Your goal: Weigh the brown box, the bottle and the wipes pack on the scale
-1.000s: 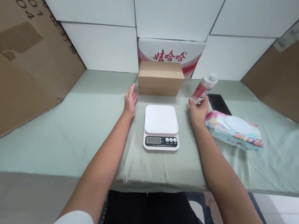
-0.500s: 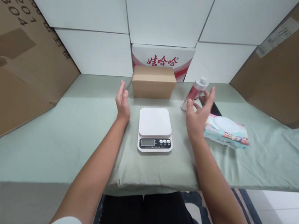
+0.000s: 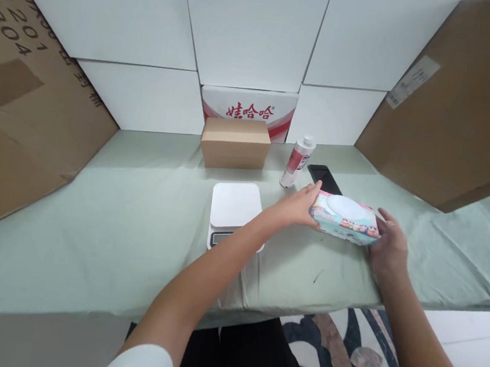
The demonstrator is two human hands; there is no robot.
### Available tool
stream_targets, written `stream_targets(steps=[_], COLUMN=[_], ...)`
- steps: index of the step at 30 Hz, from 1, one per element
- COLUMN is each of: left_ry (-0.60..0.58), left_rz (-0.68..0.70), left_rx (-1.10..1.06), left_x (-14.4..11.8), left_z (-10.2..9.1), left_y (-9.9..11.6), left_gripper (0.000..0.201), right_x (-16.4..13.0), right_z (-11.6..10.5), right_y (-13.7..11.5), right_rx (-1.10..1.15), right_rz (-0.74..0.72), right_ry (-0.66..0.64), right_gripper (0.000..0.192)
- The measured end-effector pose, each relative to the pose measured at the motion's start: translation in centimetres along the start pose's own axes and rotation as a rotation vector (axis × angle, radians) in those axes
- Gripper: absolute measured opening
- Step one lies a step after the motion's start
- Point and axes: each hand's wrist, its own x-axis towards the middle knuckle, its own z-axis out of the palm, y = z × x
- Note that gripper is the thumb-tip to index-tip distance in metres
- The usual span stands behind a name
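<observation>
A pale green cloth covers the table (image 3: 136, 219), with white panels behind and big cardboard sheets leaning in on either side. The left hand (image 3: 297, 205) reaches across the body and presses its fingers against the near-left end of the pack of wet wipes (image 3: 344, 218); the right hand (image 3: 389, 245) cups the opposite end, so the pack is pinched between both hands, fingers curled around its short sides. Whether it has left the cloth is hard to tell; it looks just at the surface. The pack lies flat, lid upward, its long axis running from one set of fingers to the other, angled slightly toward the right hand. The kitchen scale (image 3: 234, 206) sits bare just beyond the left wrist, so nothing rests on it yet. Past the left fingertips stand a small bottle (image 3: 297, 161) and a dark phone (image 3: 324, 177); a brown box (image 3: 236, 143) sits farther back.
</observation>
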Motion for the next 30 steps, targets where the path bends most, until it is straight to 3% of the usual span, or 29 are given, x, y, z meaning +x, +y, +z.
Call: stream_targets(steps=[2,4,6,9,12,15,18,21,23,30], left_ry=[-0.009,0.011,0.05,0.122,0.283,0.486,0.655,0.756,0.792,0.795], left_rz=[0.038,0.078,0.136,0.23,0.32,0.323,0.211,0.115,0.096,0.117], left_rx=[-0.014,-0.048,-0.074,-0.074,-0.088,-0.104,-0.093,-0.12,-0.135,-0.141], left_x=[1.1,1.2,0.5,-2.1,-6.5,-11.7,-16.3,-19.0,-19.9,-20.5], left_z=[-0.1,0.0,0.0,-0.8,-3.0,-6.1,-8.5,-9.3,-9.1,-8.3], left_y=[-0.8,-1.3,-1.5,-1.6,-2.3,-4.1,-6.9,-9.8,-11.3,-12.9], left_gripper=[0.137,0.132,0.124,0.116,0.112,0.112,0.122,0.127,0.127,0.121], right_x=[0.1,-0.2,-0.7,-1.8,-2.6,-2.8,-3.2,-4.4,-5.5,-7.3], right_z=[1.5,2.8,3.4,3.8,5.3,9.0,13.9,17.8,19.2,20.0], right_y=[-0.7,-1.9,-3.6,-7.1,-11.9,-16.7,-20.1,-21.4,-21.5,-20.1], right_rx=[0.223,0.47,0.614,0.701,0.766,0.831,0.839,0.828,0.828,0.817], right_rz=[0.19,0.381,0.459,0.432,0.356,0.27,0.211,0.225,0.249,0.275], right_ry=[-0.022,0.036,0.109,0.131,0.098,0.003,-0.114,-0.23,-0.257,-0.304], right_gripper=[0.057,0.054,0.048,0.037,0.034,0.035,0.032,0.03,0.031,0.032])
